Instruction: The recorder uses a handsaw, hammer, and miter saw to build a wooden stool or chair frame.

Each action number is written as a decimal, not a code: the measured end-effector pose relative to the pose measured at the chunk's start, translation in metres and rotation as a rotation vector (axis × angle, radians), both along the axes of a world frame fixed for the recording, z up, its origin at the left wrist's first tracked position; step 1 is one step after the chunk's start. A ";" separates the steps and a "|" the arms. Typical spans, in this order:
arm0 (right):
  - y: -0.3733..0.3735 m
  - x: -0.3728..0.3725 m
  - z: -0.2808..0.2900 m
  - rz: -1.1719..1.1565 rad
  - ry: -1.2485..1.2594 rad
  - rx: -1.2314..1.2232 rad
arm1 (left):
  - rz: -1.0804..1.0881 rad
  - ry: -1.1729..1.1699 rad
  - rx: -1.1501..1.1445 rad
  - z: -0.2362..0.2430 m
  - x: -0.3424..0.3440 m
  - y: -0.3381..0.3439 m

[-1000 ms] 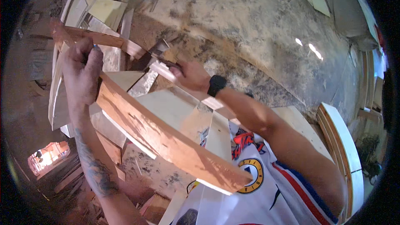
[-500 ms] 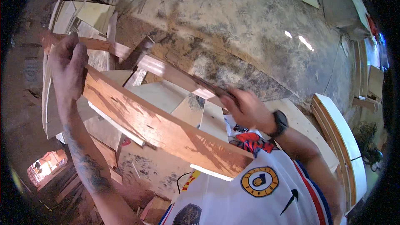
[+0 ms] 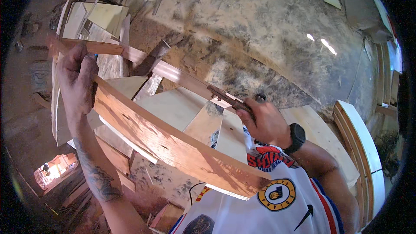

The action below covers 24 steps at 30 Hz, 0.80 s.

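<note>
At the wooden frame's [image 3: 173, 134] left end, the left hand's [image 3: 78, 78] grip squeezed it; by its far side, the right hand's [image 3: 265, 122] grip squeezed a brown tool [image 3: 229, 99].

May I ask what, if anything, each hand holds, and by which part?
Left hand: apparently the curved board, by its far end. Right hand: a dark tool, by its near end.
</note>
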State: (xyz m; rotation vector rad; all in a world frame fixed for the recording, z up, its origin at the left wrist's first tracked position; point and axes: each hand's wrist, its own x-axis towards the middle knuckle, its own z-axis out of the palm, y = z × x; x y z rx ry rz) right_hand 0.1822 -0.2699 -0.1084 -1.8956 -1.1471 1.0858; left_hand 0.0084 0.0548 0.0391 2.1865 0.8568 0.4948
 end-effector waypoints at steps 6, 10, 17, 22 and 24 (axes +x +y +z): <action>0.001 0.007 0.032 0.089 -0.064 -0.107 | 0.012 0.051 0.083 0.000 -0.004 -0.006; 0.105 -0.009 -0.029 0.092 -0.124 -0.135 | -0.024 0.023 0.050 -0.002 0.001 -0.002; 0.179 -0.047 -0.088 0.137 -0.101 0.154 | 0.049 0.013 0.059 0.000 -0.035 0.027; 0.180 -0.010 -0.095 0.140 0.300 0.158 | 0.049 0.050 0.111 0.001 -0.017 0.017; 0.177 -0.005 -0.096 0.118 0.524 0.017 | 0.070 0.042 0.084 0.000 -0.015 0.017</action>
